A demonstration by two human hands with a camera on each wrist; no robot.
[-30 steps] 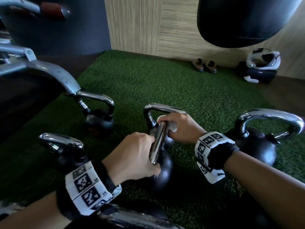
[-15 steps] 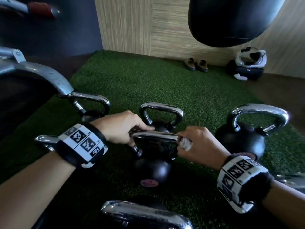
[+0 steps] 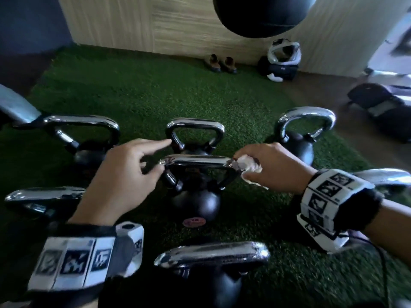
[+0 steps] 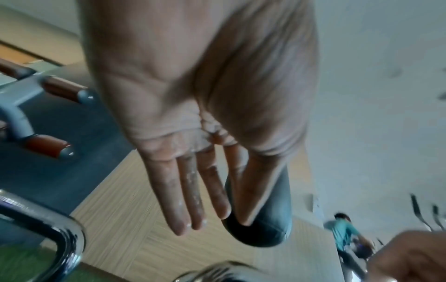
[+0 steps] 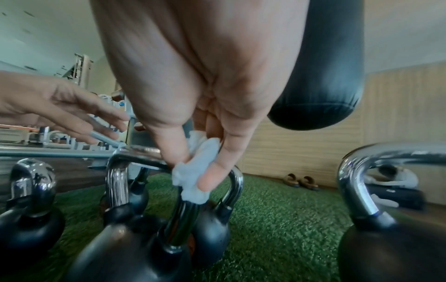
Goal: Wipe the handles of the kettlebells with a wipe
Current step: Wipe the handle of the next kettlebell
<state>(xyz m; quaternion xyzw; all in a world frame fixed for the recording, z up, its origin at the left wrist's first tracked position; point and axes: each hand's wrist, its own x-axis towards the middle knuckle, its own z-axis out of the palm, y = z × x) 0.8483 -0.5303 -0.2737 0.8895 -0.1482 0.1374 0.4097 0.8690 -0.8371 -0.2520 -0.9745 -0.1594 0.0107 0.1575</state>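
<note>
We take the middle black kettlebell with the chrome handle (image 3: 195,196) as our landmark; it stands upright on the green artificial turf (image 3: 155,94).

Far to its left stand two more black kettlebells with chrome handles, one at the rear left (image 3: 89,138) and one at the near left (image 3: 42,201), partly behind our wrist.

Our left hand (image 3: 124,174) hovers just left of the landmark's handle. Its fingers (image 4: 190,192) are straight and spread, holding nothing; the index finger points toward the kettlebell standing directly behind the landmark (image 3: 195,134). We cannot tell whether the thumb touches the handle's left end.

In front of the landmark, nearest us, is another chrome-handled kettlebell (image 3: 211,258).

At the right end of the landmark's handle, our right hand (image 3: 273,167) pinches a crumpled white wipe (image 5: 195,171) between thumb and fingers, pressed onto the bend where the chrome handle curves down.

Right of the landmark stands a larger black kettlebell (image 3: 304,134). Beyond it, by the wood-panelled wall (image 3: 133,21), lie a pair of brown slippers (image 3: 222,63) and a black-and-white bag (image 3: 280,63); we cannot see inside it. A black punching bag (image 5: 321,76) hangs above.
</note>
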